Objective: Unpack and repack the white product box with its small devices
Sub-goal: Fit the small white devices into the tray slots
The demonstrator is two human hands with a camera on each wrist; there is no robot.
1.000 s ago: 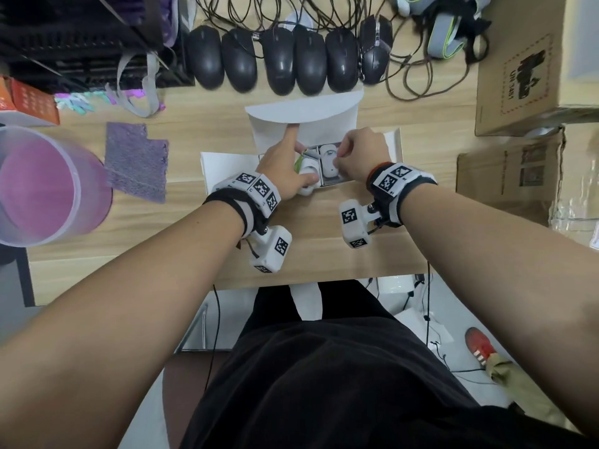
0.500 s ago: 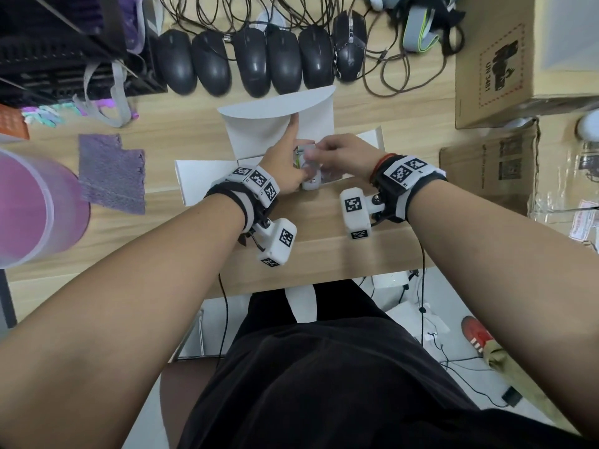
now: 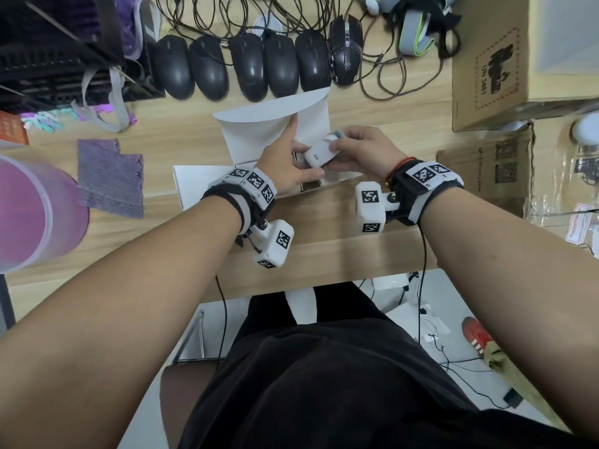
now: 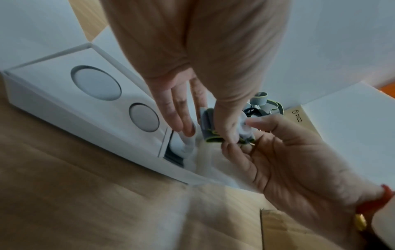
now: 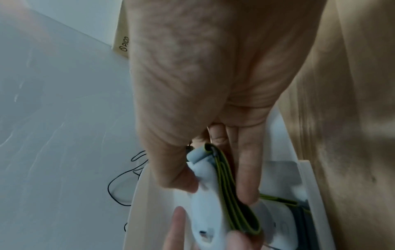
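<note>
The white product box [image 3: 207,186] lies open on the wooden table with its lid flap [image 3: 269,128] standing up behind. My right hand [image 3: 343,147] pinches a small white device [image 3: 319,155] with a folded grey-and-green strap [image 5: 233,194], held just above the box. My left hand [image 3: 291,157] is beside it, index finger straight along the lid and thumb touching the strap. In the left wrist view its straight fingers [image 4: 183,125] touch a second white device [image 4: 181,147] seated in the box. The box insert [image 4: 53,81] has two round wells to the left.
Several black mice [image 3: 249,66] with tangled cables line the back of the table. A cardboard box [image 3: 518,59] stands at the right, a pink translucent tub [image 3: 32,209] at the left, and a purple cloth [image 3: 110,179] beside it. The table's front edge [image 3: 324,273] is near my body.
My right hand has lifted the white device with its strap out of the box. My left hand stayed at the box, its thumb following the device.
</note>
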